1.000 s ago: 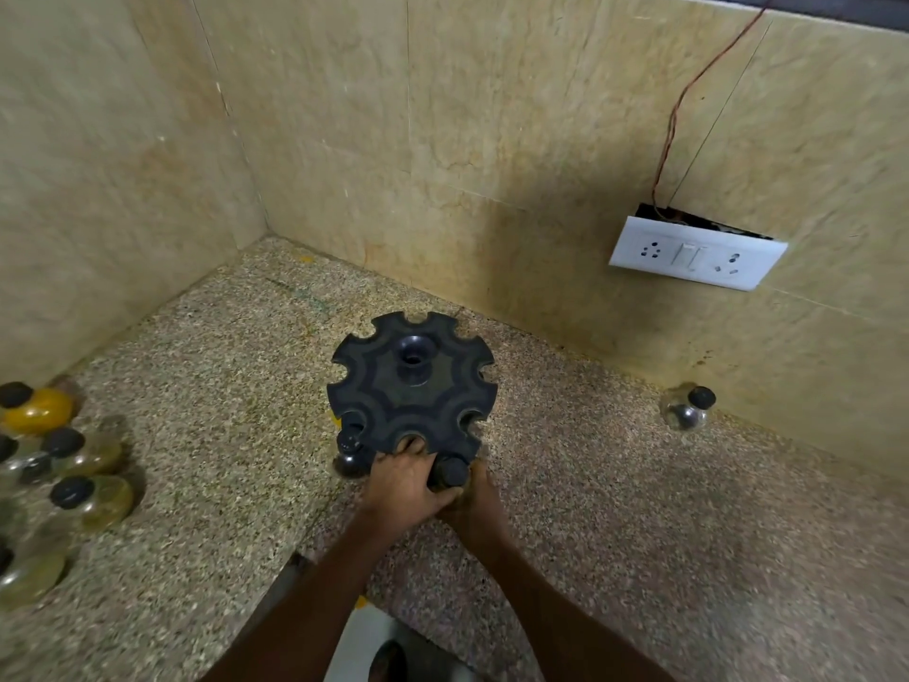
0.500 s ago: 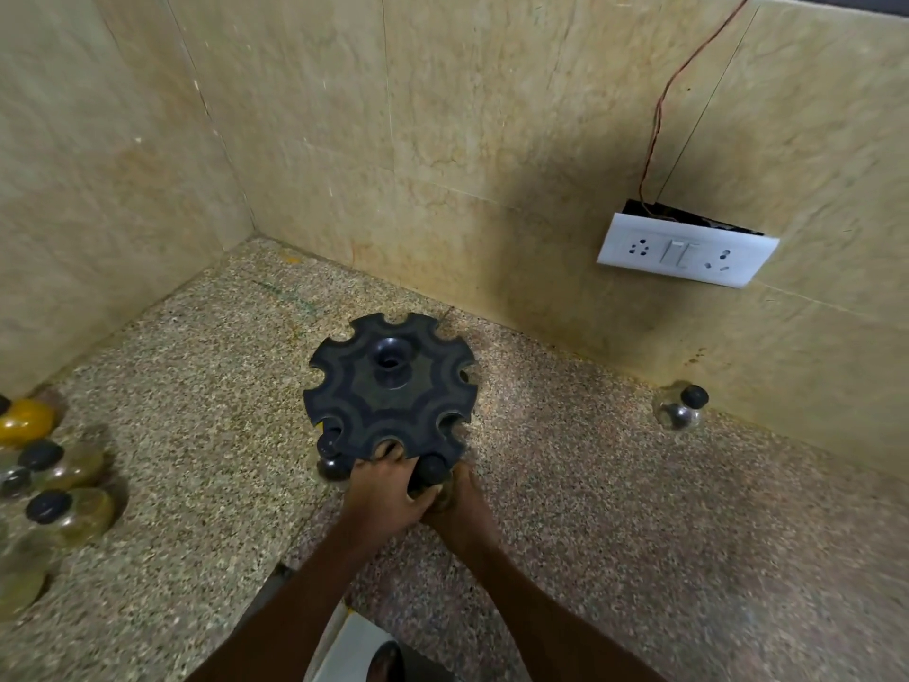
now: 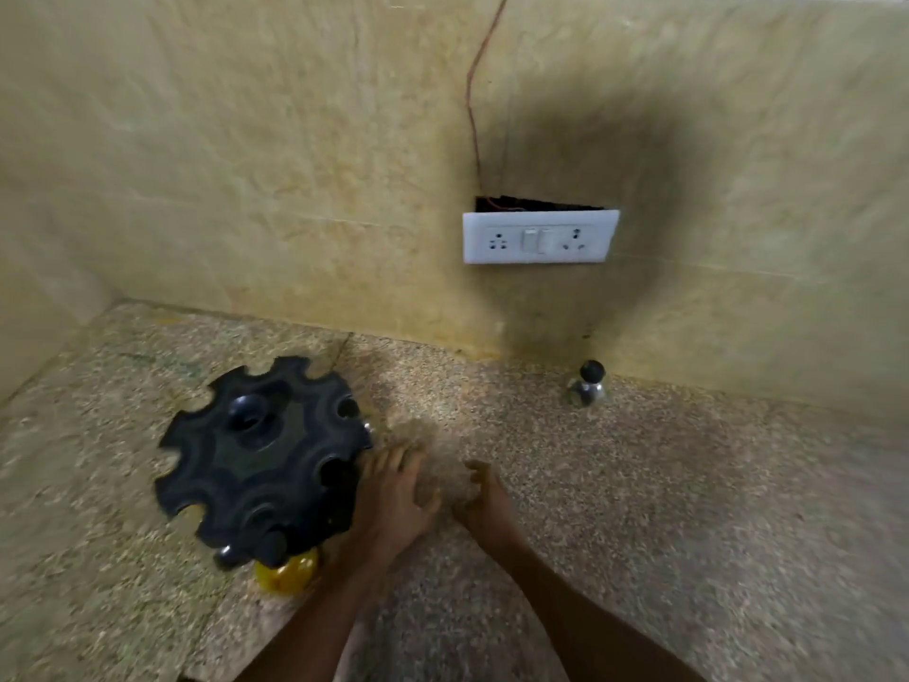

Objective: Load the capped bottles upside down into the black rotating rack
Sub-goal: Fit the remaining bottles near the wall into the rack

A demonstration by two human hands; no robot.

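Speckled granite table under beige tile: both hands, left (image 3: 393, 489) and right (image 3: 484, 499), have come off the black notched rotating rack (image 3: 260, 460), fingers spread, empty. Yellow capped bottle (image 3: 287, 573) hangs loaded at its near edge; a clear black-capped bottle (image 3: 588, 386) waits far right.

We see a matt black plastic rack (image 3: 260, 460) on a speckled, polished stone counter (image 3: 639, 509). At the rack's 6 o'clock edge hangs a glossy bottle (image 3: 287, 573) of clear plastic over yellow liquid. At 2 o'clock from the rack stands a small clear, shiny bottle (image 3: 586, 388) with a black cap. The wall (image 3: 246, 164) is smooth, veined beige tile; the switch plate (image 3: 540, 237) is glossy white plastic.
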